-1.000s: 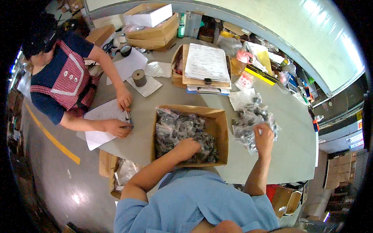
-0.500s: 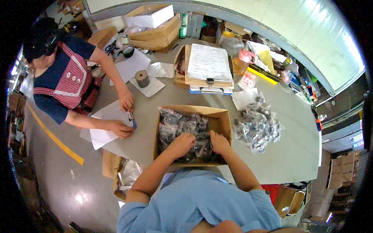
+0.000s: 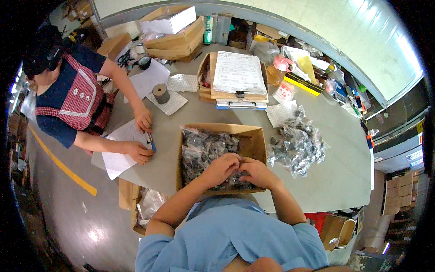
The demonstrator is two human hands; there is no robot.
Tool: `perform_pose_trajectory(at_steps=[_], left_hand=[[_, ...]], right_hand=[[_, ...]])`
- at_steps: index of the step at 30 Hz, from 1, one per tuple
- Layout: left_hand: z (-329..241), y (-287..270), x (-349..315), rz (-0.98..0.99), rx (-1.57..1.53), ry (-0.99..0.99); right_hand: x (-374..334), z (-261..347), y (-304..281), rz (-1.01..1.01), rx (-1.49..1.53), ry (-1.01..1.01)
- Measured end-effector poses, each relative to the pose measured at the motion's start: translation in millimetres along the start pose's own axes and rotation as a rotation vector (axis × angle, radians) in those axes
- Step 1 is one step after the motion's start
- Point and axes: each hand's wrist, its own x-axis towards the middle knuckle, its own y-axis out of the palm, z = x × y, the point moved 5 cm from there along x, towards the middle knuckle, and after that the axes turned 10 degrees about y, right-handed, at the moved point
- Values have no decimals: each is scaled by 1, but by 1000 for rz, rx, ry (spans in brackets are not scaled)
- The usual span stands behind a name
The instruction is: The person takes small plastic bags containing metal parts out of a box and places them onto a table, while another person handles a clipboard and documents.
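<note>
Head view. Left hand over the near part of the box, palm down, fingers curled. Right hand just beside it, fingers bent inward, the two sets of fingertips meeting or nearly so. Small and partly covered there; cannot tell whether a bag is pinched between them.

Under both hands: bags, clear plastic with dark contents, heaped in the open box. Heap deepest toward the left wall; brown cardboard shows at the far right corner. Box sits on the grey table, close against the wearer's blue shirt.

Right of the box, near it: a loose pile of similar bags, its far end against a pale sheet.

Beyond the box: clipboard with paper, on top of a stack over a carton. To its left, a grey roll upright on a quilted sheet.

Left side: a co-worker in a red checked apron, one hand and the other at a white paper.

Far edge: stacked cartons, green bottle, pink object.
</note>
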Motion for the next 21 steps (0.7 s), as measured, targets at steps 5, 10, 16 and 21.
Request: perform_pose_trajectory(at_steps=[5, 10, 16, 21], left_hand=[[23, -31, -15, 58, 142, -301], [12, -16, -35, 447, 647, -86], [28, -5, -39, 542, 536, -211], [39, -14, -51, 398, 493, -98]], right_hand=[[-40, -48, -48, -123, 49, 466], [-61, -43, -119, -755, -414, 710], [11, -49, -12, -197, 102, 406], [64, -50, 69, -21, 24, 562]])
